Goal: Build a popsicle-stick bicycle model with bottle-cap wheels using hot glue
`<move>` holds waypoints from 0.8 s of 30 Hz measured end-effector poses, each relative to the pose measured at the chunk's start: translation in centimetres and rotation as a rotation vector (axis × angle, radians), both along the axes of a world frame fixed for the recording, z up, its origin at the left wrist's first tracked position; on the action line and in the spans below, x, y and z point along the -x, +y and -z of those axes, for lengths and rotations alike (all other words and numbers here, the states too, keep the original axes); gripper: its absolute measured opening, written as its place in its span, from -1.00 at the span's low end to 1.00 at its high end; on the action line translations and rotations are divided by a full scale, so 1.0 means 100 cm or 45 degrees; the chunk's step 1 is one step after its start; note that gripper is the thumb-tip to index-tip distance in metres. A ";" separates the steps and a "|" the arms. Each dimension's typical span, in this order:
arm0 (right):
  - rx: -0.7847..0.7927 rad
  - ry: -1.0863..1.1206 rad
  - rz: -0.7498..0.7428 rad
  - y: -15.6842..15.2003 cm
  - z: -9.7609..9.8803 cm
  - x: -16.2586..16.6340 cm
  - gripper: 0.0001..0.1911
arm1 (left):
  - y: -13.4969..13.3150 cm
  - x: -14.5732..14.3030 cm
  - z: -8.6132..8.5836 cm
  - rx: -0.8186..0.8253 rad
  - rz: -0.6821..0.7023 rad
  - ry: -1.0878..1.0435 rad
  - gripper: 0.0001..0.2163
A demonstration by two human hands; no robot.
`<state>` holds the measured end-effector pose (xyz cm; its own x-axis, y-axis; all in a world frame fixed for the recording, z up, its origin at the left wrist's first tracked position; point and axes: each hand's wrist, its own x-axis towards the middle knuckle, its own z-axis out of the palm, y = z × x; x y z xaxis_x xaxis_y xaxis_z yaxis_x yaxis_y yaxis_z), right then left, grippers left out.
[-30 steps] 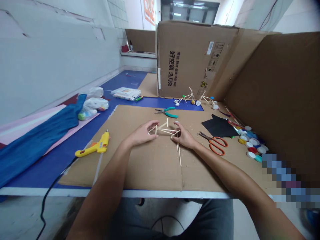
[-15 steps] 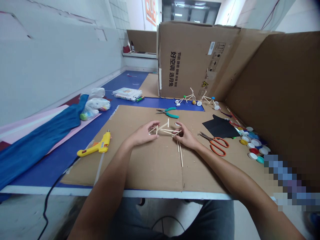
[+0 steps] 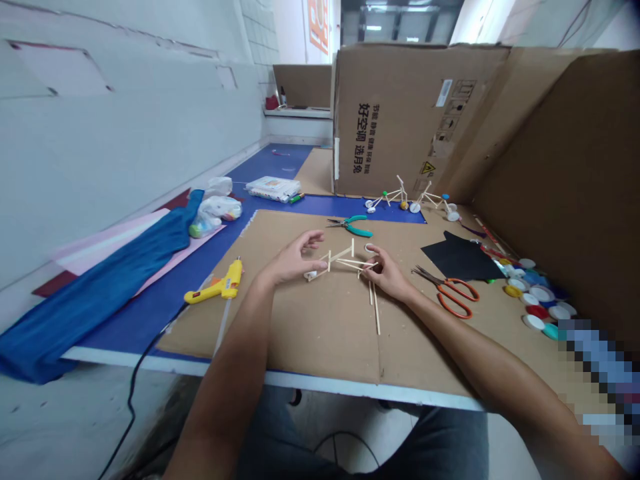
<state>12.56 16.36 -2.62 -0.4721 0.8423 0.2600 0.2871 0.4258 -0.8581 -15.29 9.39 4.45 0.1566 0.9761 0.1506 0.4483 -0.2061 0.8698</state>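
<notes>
Stick frame (image 3: 343, 254), made from thin pale sticks, is above the middle of the cardboard sheet (image 3: 300, 327), well back from the front edge; I cannot tell if it rests there. The right hand (image 3: 393, 277) pinches its right end, thumb and fingertips closed. The left hand (image 3: 290, 262) is open beside the left end, thumb spread from the fingers; whether the thumb touches, I cannot tell. The frame looks very light and stiff, but its joints are probably fragile, so a soft hold near a joint seems better than squeezing long sticks. Loose sticks (image 3: 375, 307) lie toward the front edge, and the yellow glue gun (image 3: 215, 287) crosses the left edge.
</notes>
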 end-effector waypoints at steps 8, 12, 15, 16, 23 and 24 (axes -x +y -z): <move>-0.026 -0.008 -0.004 -0.002 -0.002 0.001 -0.38 | -0.006 0.005 0.003 0.089 0.047 0.386 -0.13; -0.030 -0.015 -0.006 -0.003 -0.004 0.001 -0.39 | -0.003 0.004 0.007 0.095 0.056 0.491 -0.15; -0.021 -0.007 -0.016 -0.003 -0.004 0.001 -0.39 | -0.003 0.003 0.009 0.100 0.064 0.501 -0.21; -0.020 -0.006 -0.016 -0.003 -0.004 0.001 -0.39 | -0.003 0.003 0.010 0.096 0.069 0.497 -0.22; 0.015 0.015 -0.010 -0.004 -0.005 0.002 -0.39 | -0.001 0.003 0.013 0.110 0.074 0.479 -0.30; 0.016 0.017 -0.013 -0.004 -0.005 0.002 -0.40 | -0.001 0.003 0.012 0.104 0.071 0.476 -0.32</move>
